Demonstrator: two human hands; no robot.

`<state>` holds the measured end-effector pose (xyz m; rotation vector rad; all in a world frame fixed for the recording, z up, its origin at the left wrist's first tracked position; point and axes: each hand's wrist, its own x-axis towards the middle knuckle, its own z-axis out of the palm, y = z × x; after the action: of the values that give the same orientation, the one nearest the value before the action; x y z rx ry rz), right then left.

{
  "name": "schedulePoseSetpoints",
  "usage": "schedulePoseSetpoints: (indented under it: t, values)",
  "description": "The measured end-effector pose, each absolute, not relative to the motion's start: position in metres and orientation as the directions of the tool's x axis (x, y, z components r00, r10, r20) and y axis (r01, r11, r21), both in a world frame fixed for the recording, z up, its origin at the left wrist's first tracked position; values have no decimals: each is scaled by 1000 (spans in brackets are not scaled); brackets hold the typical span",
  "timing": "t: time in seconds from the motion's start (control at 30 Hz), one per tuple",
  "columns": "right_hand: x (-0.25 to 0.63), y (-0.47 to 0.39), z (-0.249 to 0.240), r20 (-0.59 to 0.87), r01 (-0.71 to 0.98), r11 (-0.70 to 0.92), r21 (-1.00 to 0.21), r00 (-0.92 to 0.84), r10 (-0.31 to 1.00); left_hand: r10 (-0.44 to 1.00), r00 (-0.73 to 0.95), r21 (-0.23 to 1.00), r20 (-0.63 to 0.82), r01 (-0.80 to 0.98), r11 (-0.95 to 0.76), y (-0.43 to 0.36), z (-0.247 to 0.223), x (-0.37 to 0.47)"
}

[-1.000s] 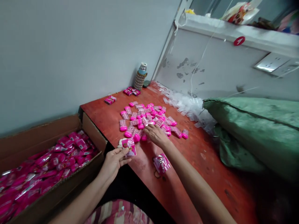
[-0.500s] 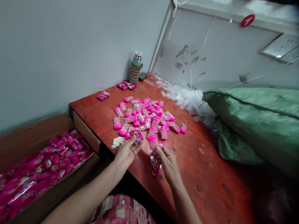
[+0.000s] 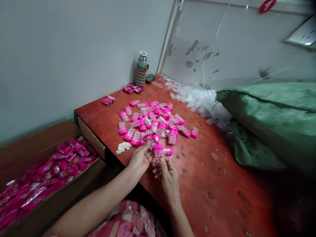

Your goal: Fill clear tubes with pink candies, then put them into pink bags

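Between thumb and fingers, my left hand (image 3: 141, 159) grips a pink printed wrapper (image 3: 149, 139) at the near edge of the pile. Close beside it, my right hand (image 3: 170, 179) pinches a small clear candy box (image 3: 158, 152) with a pink cap and pale pink balls inside. The box is at the wrapper's lower right; whether the two touch I cannot tell. Just beyond both hands, a loose pile of similar candy boxes (image 3: 161, 129) lies on the red table (image 3: 209, 164). My fingers hide the lower part of the held box.
At left stands a cardboard box (image 3: 90, 136) full of pink packets (image 3: 71, 154). A crumpled white scrap (image 3: 123, 147) lies at the table edge. Farther back are pink packs (image 3: 108, 100), a bottle (image 3: 141, 70) and clear plastic pieces (image 3: 197, 100). A green sack (image 3: 266, 108) bulges at right.
My right hand has moved left with the candy box, up close to my left hand. The shiny wrapper seen under my right hand earlier no longer shows. My left hand has shifted slightly right.
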<state>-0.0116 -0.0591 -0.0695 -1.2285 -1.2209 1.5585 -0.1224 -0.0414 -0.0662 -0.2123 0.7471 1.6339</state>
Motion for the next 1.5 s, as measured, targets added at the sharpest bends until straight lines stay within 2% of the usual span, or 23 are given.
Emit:
schedulePoseSetpoints:
  t: [0.27,0.37,0.53,0.63,0.77,0.93,1.1,1.27,1.4,1.5]
  values:
    - [-11,-63,-69,-177,-58,-198,-979,-254,951,894,-258,607,-367,-795,20,-46,-61,-115]
    - [-10,-63,-71,-155,-25,-165,-986,-230,961,917,-248,686,-313,-726,38,-45,-60,-117]
    - [-8,-63,-75,-58,116,-40,-992,-149,987,930,-121,663,-346,-733,152,-43,-63,-120]
    - [-7,-63,-77,-98,18,-96,-995,-195,976,935,-39,690,-353,-685,232,-44,-62,-122]
    - [-5,-61,-79,-175,-171,-233,-957,-301,937,946,-35,769,-321,-592,240,-46,-60,-121]
    - [-4,-61,-80,-163,-91,-180,-979,-169,972,954,-90,820,-286,-538,195,-48,-60,-117]
    - [-2,-59,-79,-205,-220,-281,-934,-314,927,964,-47,815,-260,-547,193,-48,-59,-116]
    - [0,-59,-77,-156,-87,-174,-981,-184,970,970,-26,846,-242,-495,197,-50,-62,-115]
    - [-5,-58,-83,-189,-318,-268,-910,-258,947,961,155,827,-231,-489,278,-55,-64,-115]
    - [-7,-59,-84,-181,-438,-318,-840,-327,928,957,127,791,-262,-539,289,-58,-63,-120]
